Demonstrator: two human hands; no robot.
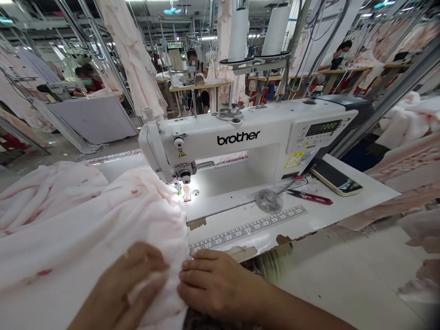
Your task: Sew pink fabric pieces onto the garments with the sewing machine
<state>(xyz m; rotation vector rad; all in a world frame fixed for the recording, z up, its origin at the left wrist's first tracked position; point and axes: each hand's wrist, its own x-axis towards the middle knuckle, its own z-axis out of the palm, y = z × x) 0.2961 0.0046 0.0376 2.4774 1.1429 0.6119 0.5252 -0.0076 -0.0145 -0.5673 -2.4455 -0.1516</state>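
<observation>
A heap of pale pink fabric [85,220] with small red marks covers the left of the white sewing table [360,188] and runs up under the needle of a white Brother sewing machine [247,137]. My left hand [127,284] lies on the near edge of the fabric with fingers curled into a fold. My right hand [213,284] sits right beside it, fingers bent and pinching the fabric's edge. Both hands are at the table's front edge, well short of the needle.
Red thread snips [311,197], a clear bobbin disc [268,200] and a phone [337,178] lie right of the machine. A printed ruler [247,229] runs along the chipped table front. More pink garments hang and pile around. Other people sit at machines behind.
</observation>
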